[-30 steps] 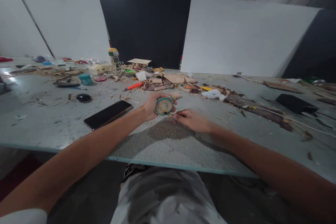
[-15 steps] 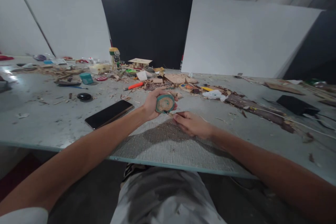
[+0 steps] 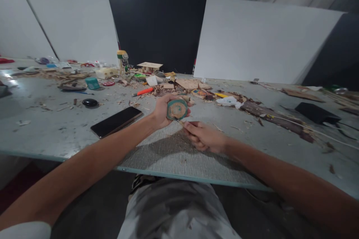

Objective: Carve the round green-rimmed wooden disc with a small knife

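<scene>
My left hand [image 3: 162,112] is closed around a round wooden disc [image 3: 177,109], its face tilted up towards me. The disc has a teal rim, and a teal curl marks its pale brown middle. In a pinch, my right hand [image 3: 203,136] holds a thin paintbrush [image 3: 180,121] with a dark tip. That tip meets the lower edge of the disc. Both hands are above the table near its front edge, and most of the brush handle is hidden by my right fingers.
A phone [image 3: 116,122] lies left of my hands, with a black oval object [image 3: 90,102] behind it. Further back are a teal container [image 3: 92,83], an orange-handled tool [image 3: 144,91] and wood scraps. Bark pieces [image 3: 276,118] and a black box [image 3: 318,112] lie to the right.
My right hand and the paintbrush have shifted slightly left along the disc's lower edge. The disc has moved and tilted very slightly in my left hand.
</scene>
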The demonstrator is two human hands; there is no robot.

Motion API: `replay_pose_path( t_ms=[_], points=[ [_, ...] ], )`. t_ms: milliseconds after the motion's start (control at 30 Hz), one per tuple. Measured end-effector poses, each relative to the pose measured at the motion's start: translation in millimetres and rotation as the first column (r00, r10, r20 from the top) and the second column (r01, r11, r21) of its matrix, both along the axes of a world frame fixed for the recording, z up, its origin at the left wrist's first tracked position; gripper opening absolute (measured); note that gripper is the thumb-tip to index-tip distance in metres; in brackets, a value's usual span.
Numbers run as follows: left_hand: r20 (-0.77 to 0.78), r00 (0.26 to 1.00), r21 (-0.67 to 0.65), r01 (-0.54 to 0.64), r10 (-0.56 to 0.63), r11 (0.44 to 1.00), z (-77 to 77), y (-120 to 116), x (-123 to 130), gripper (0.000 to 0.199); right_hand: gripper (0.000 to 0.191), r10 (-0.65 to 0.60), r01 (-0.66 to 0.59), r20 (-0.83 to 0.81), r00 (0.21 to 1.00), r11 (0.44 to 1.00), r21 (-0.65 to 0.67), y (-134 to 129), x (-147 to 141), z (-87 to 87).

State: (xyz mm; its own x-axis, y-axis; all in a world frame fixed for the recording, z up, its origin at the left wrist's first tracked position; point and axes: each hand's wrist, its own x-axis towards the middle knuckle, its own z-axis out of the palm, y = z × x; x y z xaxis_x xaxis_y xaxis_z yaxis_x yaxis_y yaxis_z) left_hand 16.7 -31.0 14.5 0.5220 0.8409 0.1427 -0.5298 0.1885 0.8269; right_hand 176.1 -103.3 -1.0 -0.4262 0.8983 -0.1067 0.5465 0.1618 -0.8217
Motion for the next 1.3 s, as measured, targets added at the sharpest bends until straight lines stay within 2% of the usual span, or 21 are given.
replay_pose_path(
  t_ms=[67, 167, 233, 300, 367, 433, 467, 500, 567, 633, 700, 767, 833, 900, 933, 967, 1033, 1067, 1133, 1200, 1300],
  points=[
    [0.011, 1.000, 0.002, -0.013, 0.013, 1.000, 1.0, -1, 1, 0.031, 0.038, -0.020, 0.014, 0.046, 0.999, 0.991, 0.132, 1, 0, -1.8],
    [0.013, 0.999, -0.003, -0.033, 0.034, 0.999, 2.0, -3, 2, 0.029, 0.024, -0.133, 0.031, 0.179, 0.975, 0.877, 0.480, 2, -1, -3.1],
    [0.024, 0.999, -0.016, -0.046, 0.047, 0.999, 2.9, -4, 3, 0.028, 0.021, -0.162, 0.042, 0.177, 0.971, 0.842, 0.539, 2, -2, -3.3],
    [0.030, 0.997, -0.035, -0.064, 0.065, 0.997, 4.0, -4, 3, 0.027, 0.027, -0.108, 0.066, 0.079, 0.991, 0.911, 0.407, 0, -4, -3.5],
    [0.034, 0.996, -0.039, -0.085, 0.086, 0.996, 5.1, -5, 3, 0.028, 0.034, -0.039, 0.050, -0.095, 0.995, 0.992, 0.118, -1, -5, -4.1],
    [0.038, 0.994, -0.024, -0.098, 0.099, 0.995, 5.5, -5, 3, 0.028, 0.039, -0.013, -0.029, -0.244, 0.970, 0.986, -0.166, -3, -6, -5.2],
    [0.042, 0.994, -0.016, -0.102, 0.102, 0.995, 5.4, -5, 3, 0.028, 0.040, -0.017, -0.049, -0.279, 0.960, 0.972, -0.229, -3, -7, -5.6],
    [0.047, 0.994, -0.012, -0.103, 0.104, 0.995, 5.0, -4, 3, 0.029, 0.039, -0.019, -0.045, -0.276, 0.961, 0.974, -0.221, -3, -7, -5.9],
    [0.052, 0.994, -0.011, -0.096, 0.097, 0.995, 3.7, -4, 3, 0.028, 0.034, -0.043, 0.045, -0.188, 0.981, 0.999, 0.010, -2, -7, -5.7],
    [0.054, 0.995, -0.015, -0.089, 0.089, 0.996, 2.3, -3, 3, 0.027, 0.026, -0.097, 0.111, -0.060, 0.994, 0.933, 0.343, -1, -7, -4.5],
    [0.057, 0.994, -0.017, -0.095, 0.096, 0.995, 1.5, -3, 4, 0.025, 0.021, -0.135, 0.112, 0.010, 0.991, 0.860, 0.497, -1, -8, -2.9],
    [0.077, 0.990, -0.017, -0.114, 0.115, 0.993, 1.4, -4, 5, 0.025, 0.025, -0.124, 0.129, -0.037, 0.992, 0.916, 0.380, -2, -10, -1.6],
    [0.108, 0.985, -0.012, -0.136, 0.136, 0.991, 2.0, -4, 6, 0.026, 0.032, -0.088, 0.102, -0.167, 0.982, 0.992, 0.074, -5, -12, -1.0],
    [0.133, 0.979, -0.008, -0.156, 0.155, 0.988, 2.9, -6, 7, 0.026, 0.037, -0.065, 0.013, -0.272, 0.960, 0.982, -0.190, -6, -14, -1.0],
    [0.142, 0.976, -0.008, -0.165, 0.164, 0.986, 3.3, -6, 7, 0.026, 0.038, -0.064, -0.004, -0.287, 0.956, 0.973, -0.232, -6, -14, -1.0],
    [0.148, 0.974, -0.010, -0.171, 0.170, 0.985, 3.7, -7, 7, 0.027, 0.037, -0.058, 0.003, -0.267, 0.962, 0.980, -0.200, -6, -14, -0.9],
    [0.148, 0.974, -0.023, -0.170, 0.172, 0.985, 4.3, -8, 7, 0.027, 0.033, -0.074, 0.085, -0.151, 0.986, 0.994, 0.069, -5, -12, -0.6],
    [0.143, 0.976, -0.032, -0.164, 0.167, 0.986, 4.4, -9, 7, 0.028, 0.030, -0.099, 0.114, -0.071, 0.993, 0.961, 0.250, -4, -11, -0.4],
    [0.136, 0.979, -0.050, -0.147, 0.153, 0.988, 4.3, -10, 8, 0.029, 0.023, -0.165, 0.101, 0.076, 0.983, 0.843, 0.528, -2, -9, 0.3],
    [0.142, 0.980, -0.062, -0.132, 0.140, 0.989, 4.0, -11, 8, 0.029, 0.020, -0.212, 0.075, 0.151, 0.965, 0.782, 0.618, -1, -7, 1.0],
    [0.154, 0.978, -0.075, -0.131, 0.141, 0.989, 3.5, -11, 9, 0.029, 0.024, -0.175, 0.068, 0.137, 0.975, 0.821, 0.566, 1, -6, 1.3]
  ],
)
